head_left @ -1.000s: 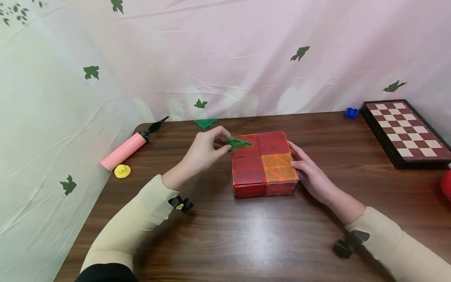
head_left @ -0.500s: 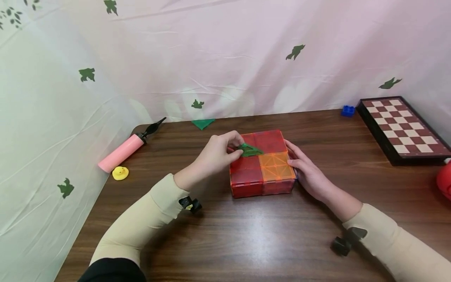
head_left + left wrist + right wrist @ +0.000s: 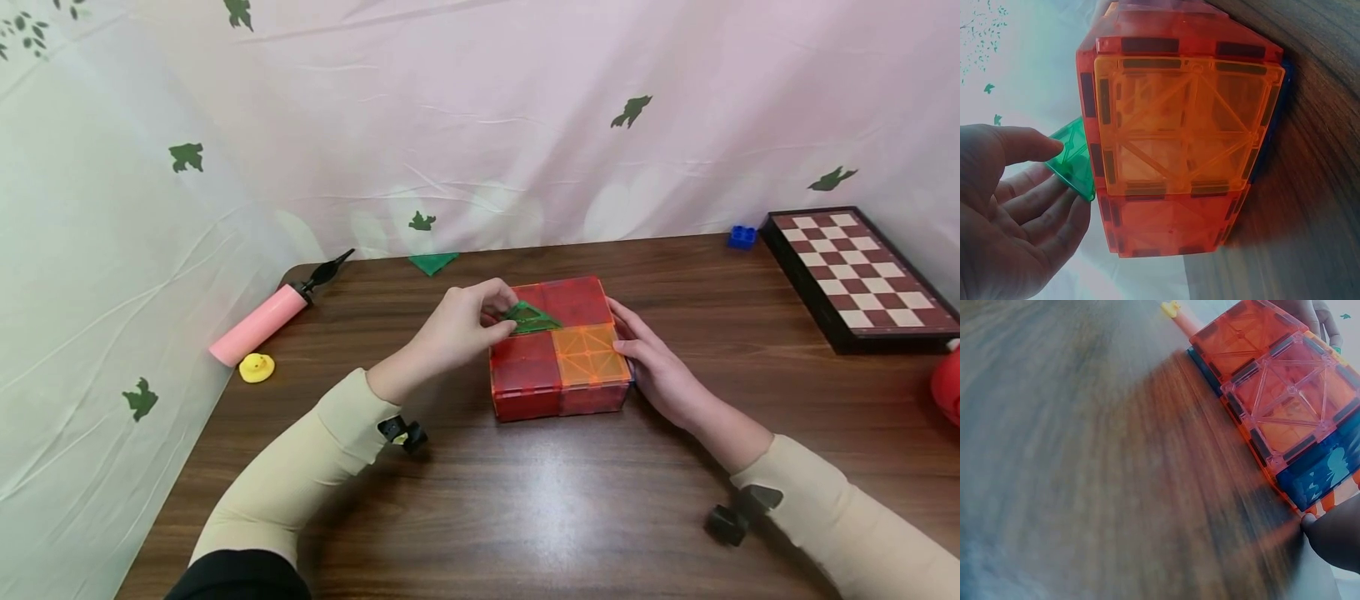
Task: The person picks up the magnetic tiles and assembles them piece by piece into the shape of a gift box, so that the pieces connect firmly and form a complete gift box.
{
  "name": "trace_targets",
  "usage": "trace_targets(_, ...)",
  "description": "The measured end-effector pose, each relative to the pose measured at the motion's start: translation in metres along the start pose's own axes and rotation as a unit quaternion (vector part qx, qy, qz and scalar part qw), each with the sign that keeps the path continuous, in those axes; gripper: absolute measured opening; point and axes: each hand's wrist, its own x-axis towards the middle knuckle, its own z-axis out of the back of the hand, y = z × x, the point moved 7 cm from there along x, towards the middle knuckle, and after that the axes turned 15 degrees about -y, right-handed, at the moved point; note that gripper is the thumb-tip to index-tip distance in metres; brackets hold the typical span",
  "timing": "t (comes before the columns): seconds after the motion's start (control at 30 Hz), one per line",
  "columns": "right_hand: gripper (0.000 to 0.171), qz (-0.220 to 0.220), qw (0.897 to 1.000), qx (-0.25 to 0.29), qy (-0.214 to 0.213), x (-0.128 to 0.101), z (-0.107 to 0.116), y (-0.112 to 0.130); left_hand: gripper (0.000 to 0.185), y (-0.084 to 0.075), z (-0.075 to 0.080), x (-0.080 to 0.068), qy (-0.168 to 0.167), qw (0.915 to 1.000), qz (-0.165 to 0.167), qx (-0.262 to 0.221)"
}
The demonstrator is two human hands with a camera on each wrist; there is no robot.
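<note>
A low block built of see-through magnetic tiles (image 3: pixel 525 362) rests on the table, mostly red on top with one orange square tile (image 3: pixel 592 354). Between thumb and fingers, my left hand (image 3: pixel 459 323) pinches a green triangular magnetic tile (image 3: pixel 534 318). That triangle lies at the block's top left, tilted, with its point toward the middle; the left wrist view shows it touching or close to the top face. My right hand (image 3: pixel 663 375) holds the block's right side, thumb at the edge of the orange tile. A blue tile (image 3: pixel 1319 465) appears low on the block's side in the right wrist view.
Against the cloth backdrop lies another green tile (image 3: pixel 433 262). On the left are a pink hand pump (image 3: pixel 258 325) and a yellow rubber duck (image 3: pixel 257 367). To the right stand a blue toy brick (image 3: pixel 742 237), a checkered board (image 3: pixel 862 279) and a red object (image 3: pixel 948 383) cut off by the frame.
My left hand has brought the green triangle rightward and down onto or just over the block's top, then stayed nearly still. The right hand has kept its place at the block.
</note>
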Motion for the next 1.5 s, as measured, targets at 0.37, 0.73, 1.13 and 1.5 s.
trace_targets(0.37, 0.065, 0.002, 1.000, 0.002, 0.001, 0.0004, -0.0001, -0.0002, 0.014, 0.0016, 0.0019, 0.0004, -0.008, 1.0000, -0.005, 0.000)
trace_targets(0.73, 0.064, 0.001, 1.000, -0.003, 0.002, 0.0010, -0.0002, -0.0022, 0.014, 0.0032, 0.0055, -0.0043, -0.023, 0.9996, -0.014, -0.001)
trace_targets(1.13, 0.065, 0.006, 1.000, -0.005, 0.004, -0.0004, 0.0002, -0.0008, 0.015, -0.0025, 0.0003, -0.0027, -0.016, 0.9994, -0.030, 0.006)
trace_targets(1.5, 0.064, 0.003, 1.000, -0.004, 0.001, 0.0009, 0.0005, -0.0005, 0.012, 0.0031, 0.0057, -0.0047, -0.021, 0.9993, -0.031, -0.009)
